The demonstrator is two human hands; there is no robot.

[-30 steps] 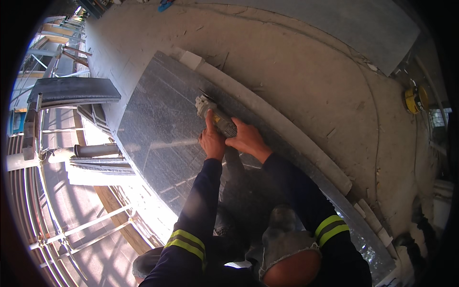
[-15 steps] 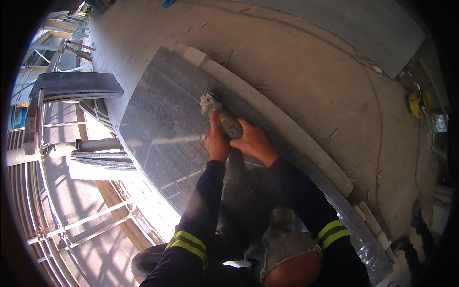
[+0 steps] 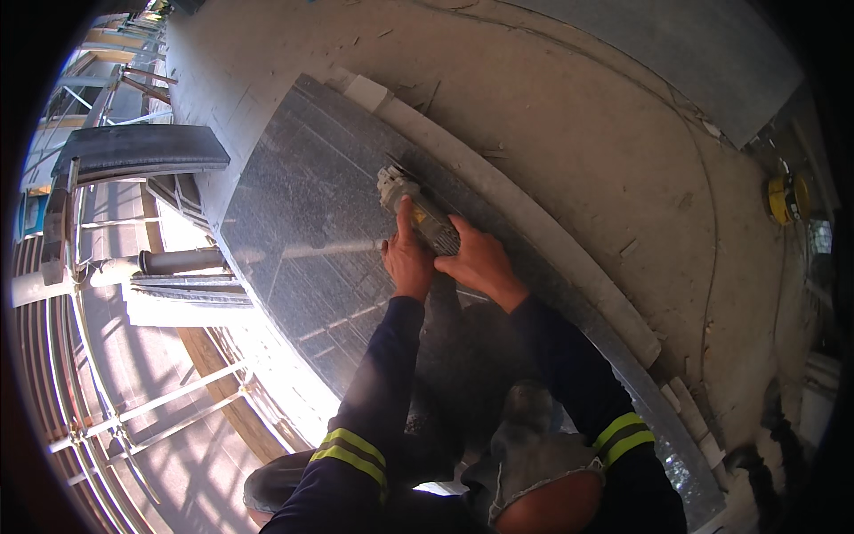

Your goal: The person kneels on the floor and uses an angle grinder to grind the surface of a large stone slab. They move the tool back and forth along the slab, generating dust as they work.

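Both of my hands are closed around an angle grinder (image 3: 425, 216) with a grey head and a thin disc. My left hand (image 3: 410, 260) grips its near side, the index finger stretched along the body toward the head. My right hand (image 3: 483, 263) wraps the rear of the body from the right. Beneath the tool lies a large dark grey stone slab (image 3: 294, 178) with scored lines across its face. The disc is seen edge-on at the slab; whether it touches the surface I cannot tell.
A pale strip (image 3: 498, 191) runs along the slab's far right edge. At left stand metal scaffold tubes (image 3: 160, 418) and a dark slab piece (image 3: 142, 147). A yellow reel-like object (image 3: 788, 198) sits at right, near a cable (image 3: 712, 231) on the dusty floor. Another grey sheet (image 3: 676, 53) lies at upper right.
Hands and grinder sit slightly farther right in the picture, with the same grip. The view has shifted a little; the slab and its surroundings look otherwise alike.
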